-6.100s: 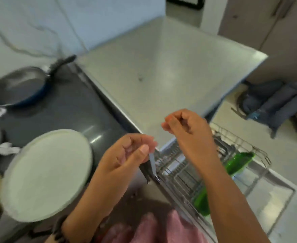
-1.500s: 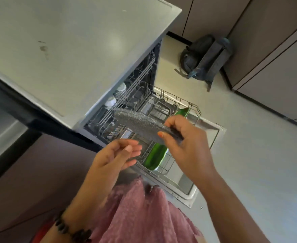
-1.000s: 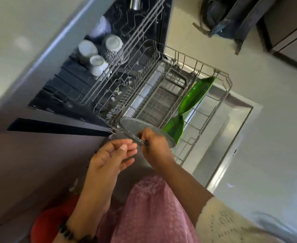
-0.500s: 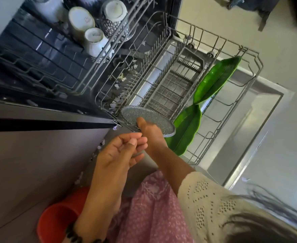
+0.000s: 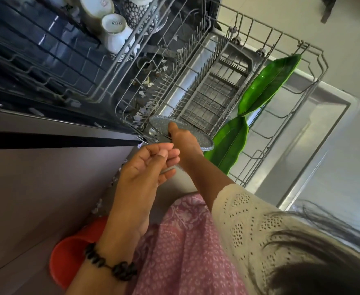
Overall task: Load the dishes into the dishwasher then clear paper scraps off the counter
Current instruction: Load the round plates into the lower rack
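Right hand (image 5: 182, 138) pinched speckled grey plate (image 5: 166, 126) at near rim over lower rack (image 5: 281, 35). Left hand (image 5: 151, 165) loosely curled, empty. Plate looked rigid, breakable, probably slick; rim grip best.

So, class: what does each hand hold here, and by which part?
Right hand grips the speckled grey plate by its near rim. Left hand holds nothing visible.

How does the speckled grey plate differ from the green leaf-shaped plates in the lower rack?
The speckled grey plate is round; the green leaf-shaped plates are long and pointed. The grey plate is held by the right hand at the near corner of the lower rack; the green ones stand on edge along its right side, untouched.
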